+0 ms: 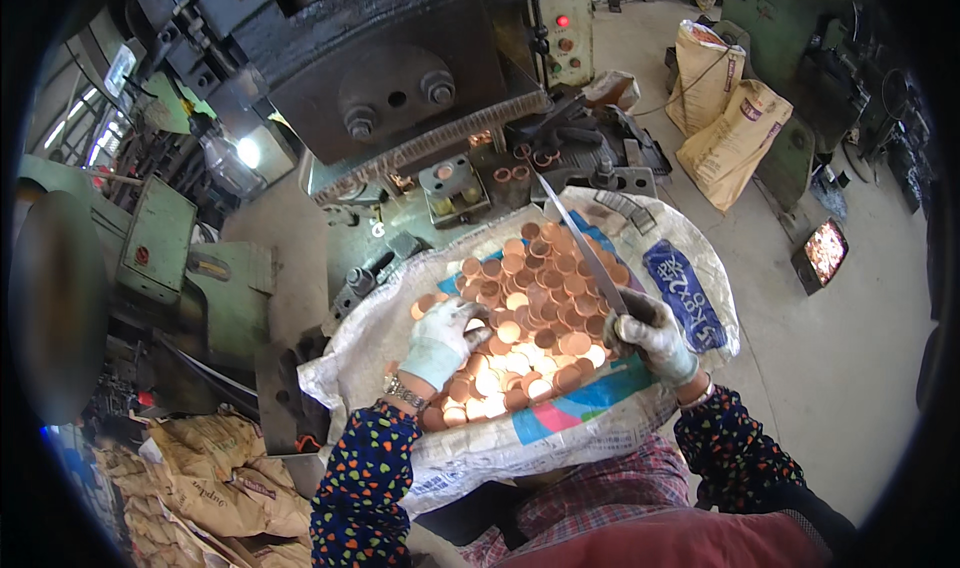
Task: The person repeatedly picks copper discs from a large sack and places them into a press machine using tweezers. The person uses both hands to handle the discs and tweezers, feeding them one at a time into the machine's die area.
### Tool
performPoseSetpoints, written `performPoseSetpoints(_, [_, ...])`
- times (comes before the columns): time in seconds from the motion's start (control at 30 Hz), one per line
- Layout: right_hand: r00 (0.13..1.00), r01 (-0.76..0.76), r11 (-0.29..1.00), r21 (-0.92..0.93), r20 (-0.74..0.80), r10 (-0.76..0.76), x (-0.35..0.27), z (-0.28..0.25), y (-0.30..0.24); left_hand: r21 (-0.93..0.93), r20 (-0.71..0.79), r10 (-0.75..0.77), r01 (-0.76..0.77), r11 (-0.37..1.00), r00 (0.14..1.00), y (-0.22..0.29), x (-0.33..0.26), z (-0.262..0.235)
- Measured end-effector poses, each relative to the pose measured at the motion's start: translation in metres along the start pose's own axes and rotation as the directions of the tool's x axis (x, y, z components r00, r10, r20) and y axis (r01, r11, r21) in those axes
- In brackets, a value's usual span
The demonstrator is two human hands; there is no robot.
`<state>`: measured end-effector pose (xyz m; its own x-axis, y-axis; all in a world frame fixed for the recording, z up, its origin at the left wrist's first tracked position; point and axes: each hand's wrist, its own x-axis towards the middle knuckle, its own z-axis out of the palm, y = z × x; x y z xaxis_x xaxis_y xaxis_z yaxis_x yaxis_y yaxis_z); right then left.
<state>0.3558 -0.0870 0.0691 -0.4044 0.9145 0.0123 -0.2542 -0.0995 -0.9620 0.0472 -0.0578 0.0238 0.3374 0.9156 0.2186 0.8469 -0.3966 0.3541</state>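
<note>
Many round copper discs [540,298] lie heaped on a white woven sack [350,368] spread in front of me. My left hand [437,343], in a white glove, rests at the heap's left side. Its thumb and fingers close around the edge of a bright disc. My right hand [655,338], also gloved, is at the right edge of the heap and grips a long, thin metal tool [583,243]. The tool slants up and away to the left, over the discs toward the press; its exact kind is unclear, and its lower end is hidden in my fist.
A large dark press head [400,83] with two bolts hangs beyond the sack. Beneath it sits a metal die block [453,188], with a few copper rings [512,173] nearby. Paper sacks [735,143] stand at the far right; crumpled ones [230,478] lie at lower left.
</note>
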Motion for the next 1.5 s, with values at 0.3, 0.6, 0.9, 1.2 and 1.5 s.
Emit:
performPoseSetpoints(0.3, [1.000,-0.002,1.000,-0.016,-0.013,0.002,0.000,-0.001,0.003,-0.054,-0.170,0.032,-0.042,0.998,0.985,0.013,-0.023,-0.033])
performPoseSetpoints(0.6, [1.000,-0.009,0.999,0.044,0.013,0.008,-0.002,-0.006,0.004,-0.104,0.128,0.004,0.009,0.995,0.992,0.004,-0.028,-0.019])
performPoseSetpoints(0.9, [0.998,-0.037,0.998,0.057,0.044,0.034,-0.001,-0.009,0.004,-0.483,0.293,-0.118,0.253,0.839,0.949,0.036,-0.026,-0.029])
performPoseSetpoints(1.2, [0.996,-0.078,0.994,0.083,0.055,0.073,-0.002,-0.008,0.003,-0.474,0.134,-0.121,0.171,0.864,0.984,0.017,-0.030,-0.030])
performPoseSetpoints(1.5, [0.994,-0.106,0.994,0.039,0.028,0.105,0.002,-0.006,0.002,-0.683,0.191,-0.263,0.320,0.657,0.946,0.018,-0.010,-0.041])
